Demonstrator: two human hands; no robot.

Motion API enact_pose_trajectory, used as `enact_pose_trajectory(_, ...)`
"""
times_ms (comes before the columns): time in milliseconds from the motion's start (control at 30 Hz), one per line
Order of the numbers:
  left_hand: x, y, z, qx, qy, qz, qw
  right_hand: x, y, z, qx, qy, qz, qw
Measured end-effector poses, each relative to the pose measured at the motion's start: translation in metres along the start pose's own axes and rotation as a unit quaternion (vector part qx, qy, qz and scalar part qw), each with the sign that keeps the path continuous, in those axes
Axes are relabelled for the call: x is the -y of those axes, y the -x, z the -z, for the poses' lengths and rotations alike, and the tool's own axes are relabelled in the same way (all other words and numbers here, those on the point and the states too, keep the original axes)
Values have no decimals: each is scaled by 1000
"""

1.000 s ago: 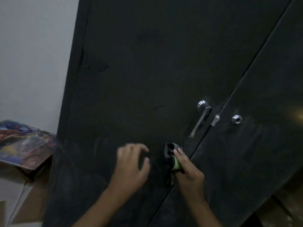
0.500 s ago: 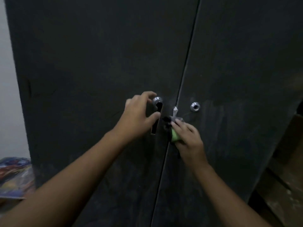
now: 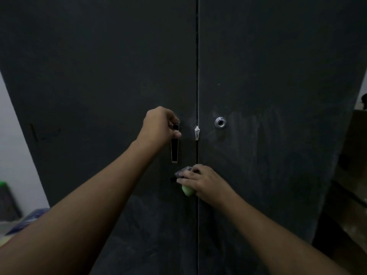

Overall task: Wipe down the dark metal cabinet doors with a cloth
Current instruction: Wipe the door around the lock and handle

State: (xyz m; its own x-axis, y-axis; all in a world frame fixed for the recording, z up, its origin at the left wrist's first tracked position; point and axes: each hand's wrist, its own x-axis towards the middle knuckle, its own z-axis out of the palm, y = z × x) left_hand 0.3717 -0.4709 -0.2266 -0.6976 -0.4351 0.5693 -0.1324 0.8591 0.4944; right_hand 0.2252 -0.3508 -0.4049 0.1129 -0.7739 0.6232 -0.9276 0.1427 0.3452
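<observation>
Two dark cabinet doors fill the view, closed and meeting at a thin vertical gap down the middle. The left hand is curled round the top of the metal handle on the left door. The handle's long lever hangs straight down below the fingers, near the door's inner edge.

The right hand grasps the cloth, a bunched grey wad with a pale green part showing under the fingers. It holds the cloth against the left door just beside the gap, a little below the tip of the handle. The wrist and forearm lie across the right door.

On the right door, near its inner edge and level with the left hand, sits a round silver lock, with dull smears on the surface beside it. A small white scrap sticks out of the gap between handle and lock.

A pale wall shows at the left, and brown boxes stand in shadow at the right.
</observation>
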Motion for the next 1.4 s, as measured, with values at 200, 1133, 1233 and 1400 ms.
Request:
enact_pose_trajectory(200,-7,-6,1,30,-15,33,999,-29,-41,71,-200,-4,-133,971)
enact_pose_trajectory(1133,1,5,-6,-15,8,-26,1000,-89,-83,151,-47,91,-24,995)
enact_pose_trajectory(1233,-5,-2,-2,13,12,11,1000,-102,-62,150,-100,46,-118,987)
enact_pose_trajectory(1400,-4,-5,-6,22,18,47,998,-101,-10,136,-73,8,-229,971)
